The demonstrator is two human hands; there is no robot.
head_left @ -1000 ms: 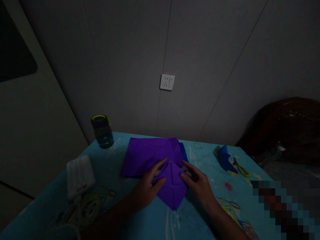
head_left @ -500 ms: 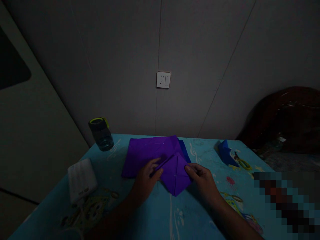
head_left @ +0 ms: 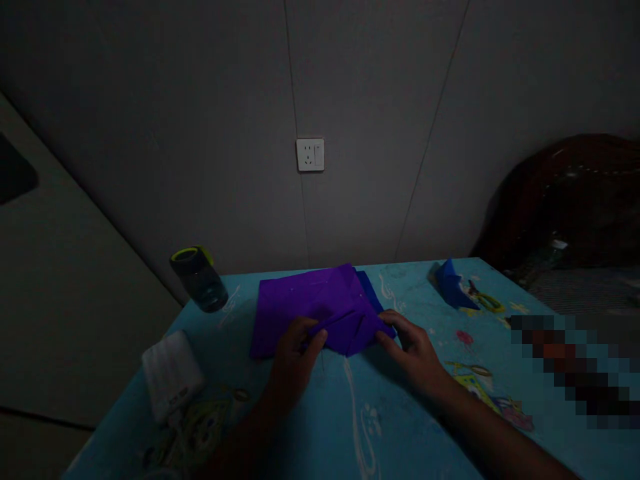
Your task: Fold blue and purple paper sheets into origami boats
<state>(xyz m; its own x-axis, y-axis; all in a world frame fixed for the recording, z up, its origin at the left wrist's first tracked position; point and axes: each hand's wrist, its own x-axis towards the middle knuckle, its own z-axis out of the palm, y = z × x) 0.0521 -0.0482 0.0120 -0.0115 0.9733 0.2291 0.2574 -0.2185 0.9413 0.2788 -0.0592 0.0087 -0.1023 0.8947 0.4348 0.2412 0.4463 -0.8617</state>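
Rising at the back, a grey wall (head_left: 225,133) was seen. On the blue table (head_left: 320,427), a big purple sheet (head_left: 295,293) was laid. By its near edge, a small folded paper (head_left: 345,333) was held longways, left to right: its left end was pinched by the left hand (head_left: 295,355), its right end by the right hand (head_left: 416,348), neither nearer.

A piece of purple paper (head_left: 349,333), folded into a compact, layered shape, spans left to right, its left end pinched by the left fingers (head_left: 316,344) and its right end by the right fingers (head_left: 388,343). Dark crease lines cross its middle, and its near edge narrows to a blunt point. It overlaps, in view, the near right part of a larger purple sheet (head_left: 295,298).
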